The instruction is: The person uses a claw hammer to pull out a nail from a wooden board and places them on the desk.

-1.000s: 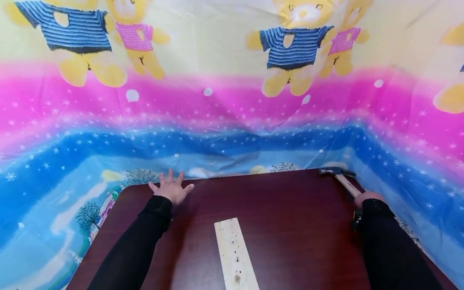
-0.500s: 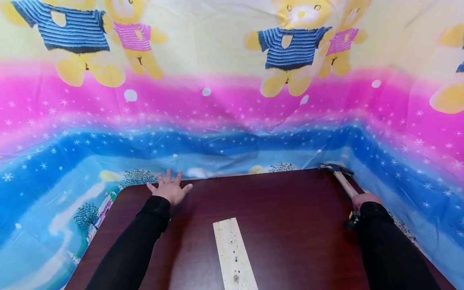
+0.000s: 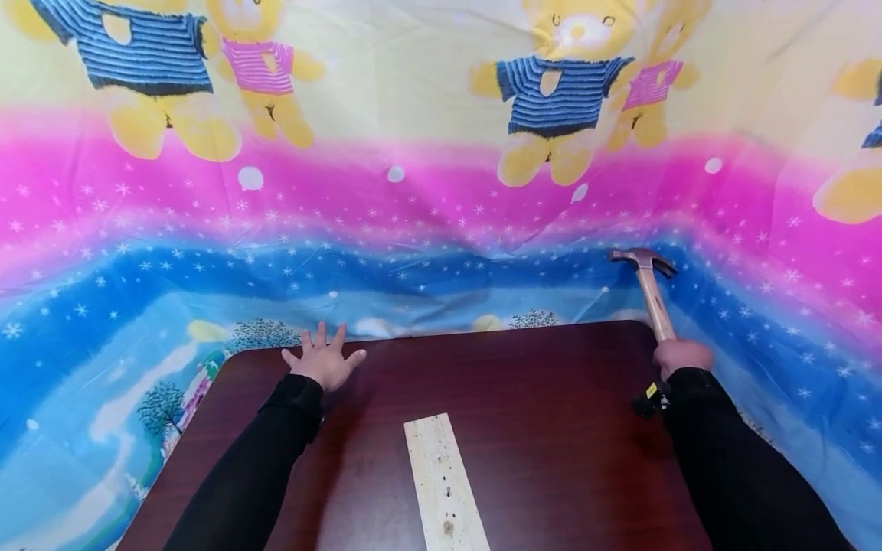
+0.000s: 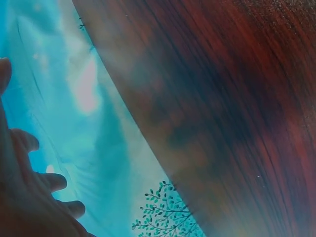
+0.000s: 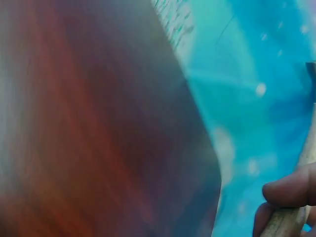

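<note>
My right hand [image 3: 682,357] grips the wooden handle of a claw hammer [image 3: 652,295] near the table's far right corner. The hammer's metal head is raised, with its claw towards the right. In the right wrist view the thumb [image 5: 289,191] wraps the handle [image 5: 308,145]. Towards the far left edge, my left hand [image 3: 324,360] is spread with straight fingers and holds nothing; whether it touches the tabletop I cannot tell. In the left wrist view its fingers [image 4: 52,181] show at the left edge. A pale wooden board [image 3: 444,478] lies between the two arms.
The dark red-brown table [image 3: 537,398] has rounded far corners. Behind it and at both sides hangs a printed cloth [image 3: 427,199] with bears and snowflakes. Small dark holes or knots mark the board. A dark device [image 3: 651,399] sits at the right wrist.
My right hand has lifted and shifted a little left, raising the hammer from low by the table corner to nearly upright. The left hand and the board have stayed in place.
</note>
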A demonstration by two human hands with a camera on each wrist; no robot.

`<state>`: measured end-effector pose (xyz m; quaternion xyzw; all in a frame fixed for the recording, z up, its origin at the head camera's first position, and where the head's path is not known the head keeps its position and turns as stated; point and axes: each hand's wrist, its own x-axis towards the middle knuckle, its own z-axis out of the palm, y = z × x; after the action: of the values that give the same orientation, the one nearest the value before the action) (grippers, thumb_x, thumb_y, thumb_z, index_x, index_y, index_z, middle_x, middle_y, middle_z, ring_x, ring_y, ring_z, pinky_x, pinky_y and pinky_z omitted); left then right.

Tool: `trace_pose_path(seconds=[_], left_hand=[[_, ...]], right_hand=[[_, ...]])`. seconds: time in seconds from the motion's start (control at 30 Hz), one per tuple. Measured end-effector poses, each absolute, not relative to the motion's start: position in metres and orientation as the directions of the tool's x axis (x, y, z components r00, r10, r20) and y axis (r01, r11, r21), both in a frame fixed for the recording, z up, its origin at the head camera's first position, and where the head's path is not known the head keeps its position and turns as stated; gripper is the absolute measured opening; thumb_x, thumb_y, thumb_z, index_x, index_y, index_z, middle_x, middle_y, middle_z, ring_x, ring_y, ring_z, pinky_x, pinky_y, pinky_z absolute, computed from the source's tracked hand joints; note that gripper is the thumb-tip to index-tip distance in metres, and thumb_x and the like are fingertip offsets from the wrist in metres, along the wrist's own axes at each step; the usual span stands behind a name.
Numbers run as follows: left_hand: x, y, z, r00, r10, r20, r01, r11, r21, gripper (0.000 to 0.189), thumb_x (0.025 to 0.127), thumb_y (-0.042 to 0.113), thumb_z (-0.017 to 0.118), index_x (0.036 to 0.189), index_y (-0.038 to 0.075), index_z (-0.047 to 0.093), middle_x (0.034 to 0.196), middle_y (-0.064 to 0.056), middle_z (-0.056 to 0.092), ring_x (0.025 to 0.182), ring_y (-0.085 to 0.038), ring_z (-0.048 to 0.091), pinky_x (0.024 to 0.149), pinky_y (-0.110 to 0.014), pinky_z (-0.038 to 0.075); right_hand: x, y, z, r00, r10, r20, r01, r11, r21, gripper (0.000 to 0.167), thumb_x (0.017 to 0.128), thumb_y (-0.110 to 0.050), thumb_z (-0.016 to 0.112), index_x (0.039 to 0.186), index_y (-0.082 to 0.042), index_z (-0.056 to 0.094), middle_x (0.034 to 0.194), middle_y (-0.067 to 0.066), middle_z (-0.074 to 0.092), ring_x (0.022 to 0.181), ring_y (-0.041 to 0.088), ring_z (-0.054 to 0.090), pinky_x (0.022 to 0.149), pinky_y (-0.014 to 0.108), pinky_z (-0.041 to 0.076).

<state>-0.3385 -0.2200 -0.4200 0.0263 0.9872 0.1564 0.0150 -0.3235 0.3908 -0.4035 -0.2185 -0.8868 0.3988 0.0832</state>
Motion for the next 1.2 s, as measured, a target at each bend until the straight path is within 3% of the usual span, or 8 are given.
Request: trace_pose_path(seconds=[0.07,0.13,0.2,0.33,0.43,0.63,0.93,1.2], left_hand=[[-0.34,-0.221,-0.421,-0.998,0.057,-0.01,0.051,0.948,0.313,0.084,0.1,0.065,0.037,0.162,0.016,0.01,0.162,-0.028,-0.003,0.142,-0.054,-0.011,0.097,-0.082,-0.009],[-0.341,-0.22,-0.422,-0.998,0.06,0.006,0.058,0.945,0.323,0.083,0.1,0.064,0.038,0.162,0.015,0.01,0.161,-0.029,-0.003,0.142,-0.054,-0.01,0.098,-0.082,-0.008],[-0.342,-0.219,-0.423,-0.998,0.064,0.021,0.067,0.942,0.328,0.084,0.1,0.063,0.039,0.162,0.014,0.011,0.161,-0.029,-0.002,0.143,-0.054,-0.008,0.098,-0.081,-0.007],[-0.344,-0.216,-0.423,-0.997,0.07,0.043,0.08,0.938,0.337,0.084,0.1,0.062,0.041,0.162,0.012,0.012,0.161,-0.03,0.0,0.143,-0.054,-0.005,0.099,-0.082,-0.005],[-0.345,-0.215,-0.424,-0.995,0.073,0.071,0.093,0.936,0.34,0.084,0.101,0.06,0.042,0.161,0.011,0.012,0.161,-0.03,0.004,0.143,-0.055,0.0,0.099,-0.082,0.0],[-0.344,-0.214,-0.421,-0.979,0.105,0.174,0.163,0.917,0.364,0.081,0.103,0.055,0.043,0.161,0.011,0.01,0.16,-0.028,0.009,0.144,-0.052,0.006,0.104,-0.078,0.011],[-0.341,-0.198,-0.411,-0.942,0.123,0.312,0.243,0.89,0.386,0.08,0.103,0.052,0.047,0.161,0.012,0.011,0.161,-0.026,0.012,0.146,-0.045,0.013,0.111,-0.068,0.017],[-0.336,-0.187,-0.394,-0.933,0.126,0.338,0.278,0.849,0.45,0.084,0.101,0.053,0.049,0.162,0.015,0.005,0.162,-0.024,0.009,0.147,-0.044,0.012,0.114,-0.061,0.017]], right_hand=[[-0.327,0.379,-0.401,-0.833,0.547,-0.082,0.286,0.299,-0.91,0.068,0.073,0.007,0.065,0.14,-0.002,0.057,0.077,0.009,0.053,0.048,0.02,0.041,0.042,0.033,0.04],[-0.33,0.371,-0.396,-0.806,0.575,-0.142,0.232,0.085,-0.969,0.084,0.074,0.012,0.064,0.151,-0.014,0.046,0.089,0.008,0.051,0.045,0.016,0.037,0.038,0.033,0.036],[-0.333,0.363,-0.388,-0.797,0.583,-0.157,0.174,-0.028,-0.984,0.086,0.075,0.016,0.061,0.152,-0.02,0.045,0.102,0.006,0.048,0.048,0.015,0.037,0.039,0.032,0.035],[-0.338,0.35,-0.368,-0.775,0.625,-0.097,0.032,-0.114,-0.993,0.087,0.072,0.023,0.056,0.145,-0.024,0.055,0.116,0.004,0.05,0.067,0.013,0.048,0.042,0.028,0.039],[-0.339,0.339,-0.353,-0.76,0.65,-0.018,-0.064,-0.102,-0.993,0.091,0.068,0.027,0.053,0.142,-0.024,0.058,0.12,0.002,0.051,0.081,0.013,0.049,0.045,0.024,0.041],[-0.334,0.319,-0.329,-0.761,0.634,0.137,-0.141,0.044,-0.989,0.088,0.072,0.022,0.058,0.143,-0.029,0.057,0.111,-0.004,0.049,0.092,0.013,0.043,0.053,0.023,0.038],[-0.321,0.276,-0.301,-0.79,0.541,0.289,-0.239,0.162,-0.957,0.078,0.081,0.016,0.067,0.139,-0.036,0.06,0.131,0.003,0.054,0.111,0.016,0.045,0.079,0.028,0.046],[-0.308,0.242,-0.286,-0.797,0.465,0.384,-0.282,0.275,-0.919,0.07,0.081,0.012,0.074,0.136,-0.03,0.065,0.134,0.003,0.06,0.118,0.014,0.049,0.09,0.03,0.048]])
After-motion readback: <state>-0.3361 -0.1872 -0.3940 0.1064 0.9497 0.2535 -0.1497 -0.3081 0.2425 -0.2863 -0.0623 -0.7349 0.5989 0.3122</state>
